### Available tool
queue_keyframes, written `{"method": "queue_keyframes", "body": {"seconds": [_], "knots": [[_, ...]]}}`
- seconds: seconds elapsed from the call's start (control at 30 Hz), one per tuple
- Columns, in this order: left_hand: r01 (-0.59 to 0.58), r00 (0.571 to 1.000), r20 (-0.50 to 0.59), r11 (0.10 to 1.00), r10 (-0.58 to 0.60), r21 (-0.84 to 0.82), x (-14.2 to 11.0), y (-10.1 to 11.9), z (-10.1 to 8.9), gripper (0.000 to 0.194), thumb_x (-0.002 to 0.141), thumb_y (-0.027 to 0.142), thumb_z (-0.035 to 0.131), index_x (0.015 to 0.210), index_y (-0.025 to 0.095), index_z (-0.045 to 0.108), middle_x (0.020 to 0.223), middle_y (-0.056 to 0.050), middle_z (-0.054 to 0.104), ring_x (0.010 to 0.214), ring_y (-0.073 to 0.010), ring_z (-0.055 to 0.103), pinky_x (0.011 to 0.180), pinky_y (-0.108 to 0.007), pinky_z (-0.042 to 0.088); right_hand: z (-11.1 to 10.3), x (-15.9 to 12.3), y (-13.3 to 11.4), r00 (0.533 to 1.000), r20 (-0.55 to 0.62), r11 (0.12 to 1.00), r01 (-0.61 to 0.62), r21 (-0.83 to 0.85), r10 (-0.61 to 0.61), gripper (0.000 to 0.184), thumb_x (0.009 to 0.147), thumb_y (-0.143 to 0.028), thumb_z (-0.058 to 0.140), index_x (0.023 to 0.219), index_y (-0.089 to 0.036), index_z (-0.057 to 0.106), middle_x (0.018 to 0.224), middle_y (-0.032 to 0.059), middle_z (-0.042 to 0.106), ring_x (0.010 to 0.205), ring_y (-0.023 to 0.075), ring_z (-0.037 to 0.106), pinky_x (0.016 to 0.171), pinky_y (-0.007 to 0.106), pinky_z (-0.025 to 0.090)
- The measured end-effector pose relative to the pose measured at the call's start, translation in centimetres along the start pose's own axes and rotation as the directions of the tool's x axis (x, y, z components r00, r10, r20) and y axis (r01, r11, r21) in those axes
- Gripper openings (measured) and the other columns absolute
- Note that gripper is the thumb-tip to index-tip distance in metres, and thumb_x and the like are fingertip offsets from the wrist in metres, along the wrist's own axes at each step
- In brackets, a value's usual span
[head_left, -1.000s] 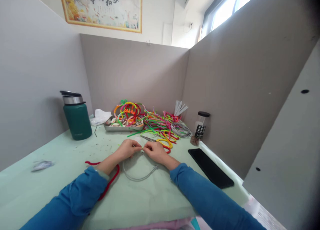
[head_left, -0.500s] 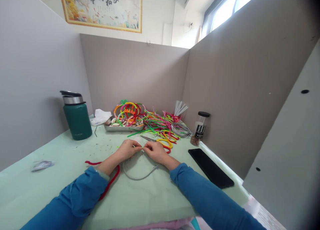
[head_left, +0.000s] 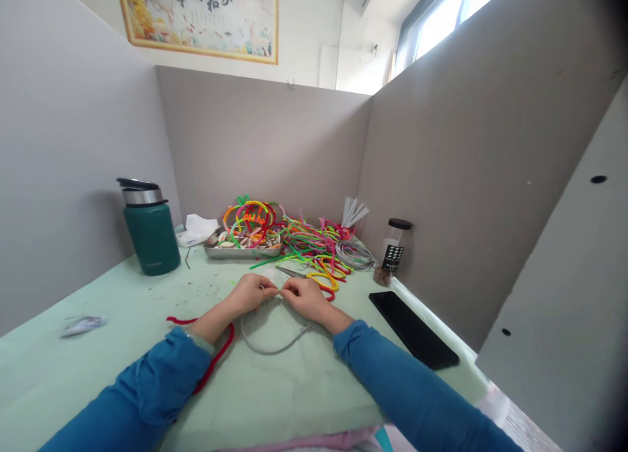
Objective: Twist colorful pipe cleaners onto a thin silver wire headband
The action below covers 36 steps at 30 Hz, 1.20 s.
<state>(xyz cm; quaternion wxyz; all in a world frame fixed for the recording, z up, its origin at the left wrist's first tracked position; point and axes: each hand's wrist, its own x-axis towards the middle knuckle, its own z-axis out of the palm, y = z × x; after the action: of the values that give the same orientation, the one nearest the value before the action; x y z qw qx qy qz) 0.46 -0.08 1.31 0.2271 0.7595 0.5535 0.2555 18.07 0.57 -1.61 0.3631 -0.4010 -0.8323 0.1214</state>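
Over the middle of the table my left hand (head_left: 252, 294) and my right hand (head_left: 305, 299) meet fingertip to fingertip. Both are closed in a pinch. What lies between the fingertips is too small to make out, only a hint of yellow-green. Just below them a thin grey wire (head_left: 269, 354) curves in an open arc. A red pipe cleaner (head_left: 223, 352) runs partly hidden under my left forearm. Beyond my right hand are scissors (head_left: 291, 272) with a yellow handle, close to its knuckles.
A metal tray (head_left: 220, 253) holds wooden pieces and coloured loops. Beside it lie a heap of pipe cleaners (head_left: 314, 241) and a coil of grey wire (head_left: 356, 256). A green bottle (head_left: 152, 239) stands left; a clear jar (head_left: 391, 252) and a black phone (head_left: 412, 330) are at right. Grey partitions enclose the table.
Both hands stay in the same pinch at the same place. The grey wire below has shifted very slightly; nothing else visibly moves.
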Motion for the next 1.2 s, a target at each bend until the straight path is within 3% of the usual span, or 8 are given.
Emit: {"method": "queue_keyframes", "body": {"seconds": [0.4, 0.6, 1.2], "knots": [[0.014, 1.0, 0.028, 0.998, -0.012, -0.055, -0.08, 0.01, 0.06, 0.04, 0.066, 0.049, 0.051, 0.075, 0.013, 0.066, 0.043, 0.004, 0.047, 0.036, -0.0092, 0.045, 0.039, -0.019, 0.032, -0.1, 0.0, -0.09, 1.0, 0.002, 1.0, 0.002, -0.005, -0.002, 0.018, 0.079, -0.028, 0.049, 0.076, -0.017, 0.063, 0.065, -0.0007, 0.061, 0.058, 0.0096, 0.05, 0.054, 0.019, 0.031], [-0.016, 1.0, -0.01, 1.0, 0.016, -0.019, -0.12, 0.08, 0.06, 0.038, 0.066, 0.049, 0.051, 0.072, 0.014, 0.065, 0.046, 0.003, 0.05, 0.036, -0.0091, 0.046, 0.041, -0.019, 0.033, -0.06, 0.05, -0.06, 1.0, 0.003, 1.0, -0.007, -0.009, 0.007, 0.017, 0.079, -0.027, 0.05, 0.076, -0.017, 0.063, 0.066, -0.0007, 0.061, 0.059, 0.0097, 0.05, 0.054, 0.019, 0.031], [-0.034, 0.999, 0.007, 0.999, 0.034, 0.006, -0.15, 0.06, 0.06, 0.039, 0.068, 0.05, 0.048, 0.075, 0.015, 0.064, 0.051, 0.002, 0.054, 0.037, -0.0094, 0.047, 0.041, -0.02, 0.034, 0.03, 0.09, -0.05, 1.0, 0.002, 1.0, -0.003, -0.003, 0.003, 0.017, 0.078, -0.027, 0.049, 0.075, -0.017, 0.063, 0.064, -0.0011, 0.06, 0.057, 0.0095, 0.049, 0.053, 0.019, 0.03]]}}
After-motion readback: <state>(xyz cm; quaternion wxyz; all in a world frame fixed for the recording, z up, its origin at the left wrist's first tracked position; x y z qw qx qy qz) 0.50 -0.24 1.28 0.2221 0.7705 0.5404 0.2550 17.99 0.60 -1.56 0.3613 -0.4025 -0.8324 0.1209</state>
